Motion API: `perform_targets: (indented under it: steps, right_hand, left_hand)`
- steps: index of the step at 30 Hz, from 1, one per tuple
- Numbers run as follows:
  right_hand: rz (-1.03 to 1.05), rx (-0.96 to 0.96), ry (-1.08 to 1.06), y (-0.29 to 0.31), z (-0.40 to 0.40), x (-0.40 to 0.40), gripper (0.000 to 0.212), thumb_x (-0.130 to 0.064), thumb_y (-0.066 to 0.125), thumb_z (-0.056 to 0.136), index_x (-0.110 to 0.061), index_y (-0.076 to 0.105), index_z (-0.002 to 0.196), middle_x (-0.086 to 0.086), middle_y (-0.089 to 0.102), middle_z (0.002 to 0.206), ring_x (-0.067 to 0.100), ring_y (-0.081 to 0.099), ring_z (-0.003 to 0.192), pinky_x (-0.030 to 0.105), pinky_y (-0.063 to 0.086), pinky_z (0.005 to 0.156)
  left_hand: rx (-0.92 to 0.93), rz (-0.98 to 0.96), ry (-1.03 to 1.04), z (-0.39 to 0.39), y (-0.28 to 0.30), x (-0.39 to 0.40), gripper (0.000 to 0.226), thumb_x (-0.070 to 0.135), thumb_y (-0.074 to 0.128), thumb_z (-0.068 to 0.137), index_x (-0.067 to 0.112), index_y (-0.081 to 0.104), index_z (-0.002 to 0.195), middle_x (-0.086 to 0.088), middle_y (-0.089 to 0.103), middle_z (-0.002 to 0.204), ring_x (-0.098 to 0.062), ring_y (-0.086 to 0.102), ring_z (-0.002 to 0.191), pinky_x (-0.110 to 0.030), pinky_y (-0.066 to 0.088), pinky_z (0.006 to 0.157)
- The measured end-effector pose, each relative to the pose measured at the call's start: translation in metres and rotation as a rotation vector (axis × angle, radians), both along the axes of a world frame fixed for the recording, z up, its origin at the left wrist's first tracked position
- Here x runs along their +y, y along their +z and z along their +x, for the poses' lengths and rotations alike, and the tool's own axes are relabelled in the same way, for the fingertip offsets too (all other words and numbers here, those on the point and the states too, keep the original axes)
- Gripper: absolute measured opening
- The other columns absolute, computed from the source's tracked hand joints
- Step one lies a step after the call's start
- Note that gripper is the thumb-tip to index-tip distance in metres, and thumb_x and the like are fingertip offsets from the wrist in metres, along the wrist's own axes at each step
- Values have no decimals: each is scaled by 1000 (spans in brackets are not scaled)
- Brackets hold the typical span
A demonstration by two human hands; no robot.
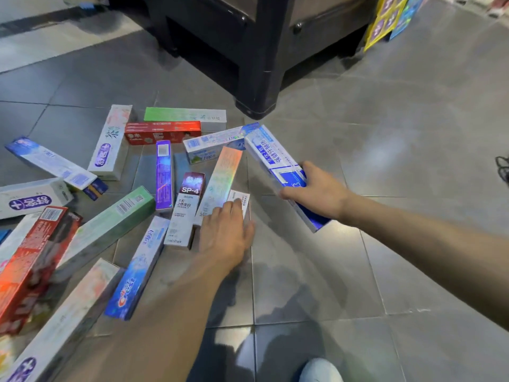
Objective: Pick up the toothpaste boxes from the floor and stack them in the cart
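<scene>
Many boxes remain down; right hand (pixel 316 193) grips a blue box (pixel 278 166), left hand (pixel 224 234) lies flat on the shiny box (pixel 220 183), needing a grasp next.

held box (pixel 278 164): blue and white | holographic box (pixel 220 183): rainbow sheen, orange top | sp-4 box (pixel 186 208): maroon over white | floor (pixel 385 133): grey tiles

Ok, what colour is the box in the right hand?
Blue and white, seen in the head view: the box in the right hand.
</scene>
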State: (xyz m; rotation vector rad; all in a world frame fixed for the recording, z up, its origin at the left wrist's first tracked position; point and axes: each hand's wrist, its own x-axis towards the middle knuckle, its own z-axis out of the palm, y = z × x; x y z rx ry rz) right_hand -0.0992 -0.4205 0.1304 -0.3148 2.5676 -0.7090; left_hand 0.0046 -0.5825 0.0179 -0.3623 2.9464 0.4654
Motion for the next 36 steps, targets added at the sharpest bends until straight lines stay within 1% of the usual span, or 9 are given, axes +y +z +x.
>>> perform_targets:
  steps: [5,9,13,17,21,25,28,32,36]
  right_hand:
    - [-64,-7,52,-3,23,7,50,-43,73,85,-21,51,125,-2,65,113,15,62,90,26,47,69]
    - [-131,-50,26,-9,36,12,52,-41,75,84,-23,53,126,-4,65,118,16,63,98,32,51,82]
    - [-211,-88,-49,-17,46,24,42,-40,76,83,-27,54,117,-12,66,108,7,63,92,23,47,71]
    - [-277,-95,-88,-21,52,28,42,-37,76,85,-30,53,119,-17,64,108,-1,62,92,16,47,71]
    - [-330,-89,-128,-24,58,27,40,-35,77,85,-26,55,118,-11,66,112,8,64,95,30,54,84]
    - [-333,-91,-112,-24,59,27,41,-35,77,85,-23,56,118,-7,67,112,14,65,97,38,54,90]
    - [-359,-102,-153,-23,55,29,41,-37,78,84,-23,56,116,-9,68,108,13,67,93,39,56,87]
    - [-442,-131,-240,-22,50,30,40,-38,78,84,-29,53,114,-13,70,106,10,69,92,39,57,88]
    - [-589,-163,-305,-13,44,22,38,-37,78,84,-36,51,111,-16,70,106,8,70,93,42,58,90]
  left_hand:
    - [-71,-53,67,16,-20,12,58,51,47,97,16,39,142,-7,52,134,-28,46,123,-41,40,95]
    - [-70,-51,150,16,-23,16,54,53,51,96,13,44,131,-10,46,130,-30,43,119,-41,42,93]
    - [-88,61,321,16,-25,28,55,51,57,95,9,42,129,-11,39,131,-32,39,121,-46,47,89]
    - [-101,174,420,14,-30,37,61,43,66,91,7,38,131,-13,40,131,-33,40,122,-46,47,89]
    - [-165,248,524,6,-33,37,63,46,67,85,8,42,128,-14,48,128,-36,49,121,-43,46,88]
    - [-59,407,522,4,-34,28,56,45,68,85,9,42,119,-15,54,116,-40,58,106,-38,44,76]
    - [83,565,508,3,-24,24,47,41,70,84,17,39,110,-4,66,108,-25,65,89,-32,48,68]
    - [225,676,470,-8,9,18,47,41,73,83,28,36,108,14,63,96,2,58,77,-11,42,49]
    - [198,729,258,-25,60,-2,63,39,75,86,31,35,133,20,57,111,0,60,99,-20,49,74]
